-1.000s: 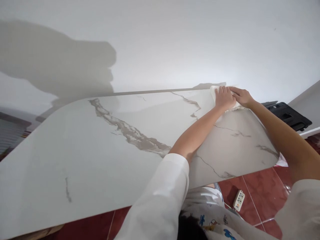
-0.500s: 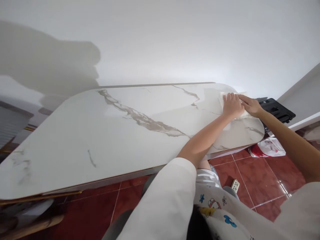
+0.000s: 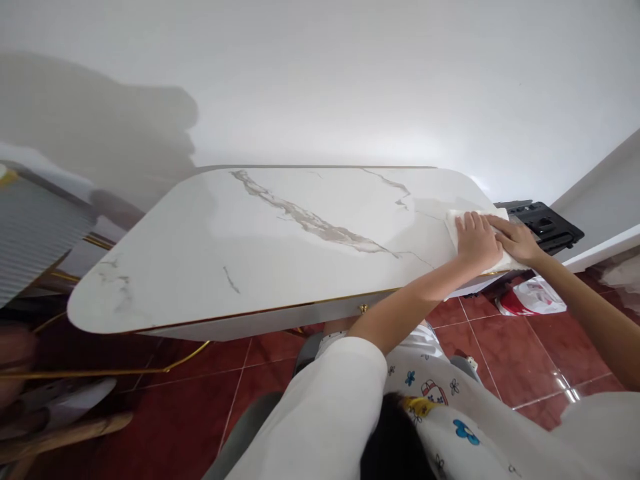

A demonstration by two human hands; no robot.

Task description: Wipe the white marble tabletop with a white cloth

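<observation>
A white cloth (image 3: 452, 227) lies at the right end of the marble-patterned tabletop (image 3: 200, 247), partly under both hands. My left hand (image 3: 477, 240) presses flat on it, fingers pointing toward the wall. Beside it, my right hand (image 3: 517, 241) rests on the cloth with its fingers stretched out to the left, their tips close to my left hand. The cloth reaches the table's front right edge; its middle is hidden by the hands.
Behind the tabletop stands a white wall (image 3: 320, 87). A black case (image 3: 545, 223) is just past the right end, with a red and white bag (image 3: 537, 297) on the red tiled floor (image 3: 500, 353). A grey ribbed surface (image 3: 40, 233) is at the left.
Both hands and the cloth have moved toward the front edge of the table and slightly right. The tabletop appears shifted in the view, with its left rounded corner now showing.
</observation>
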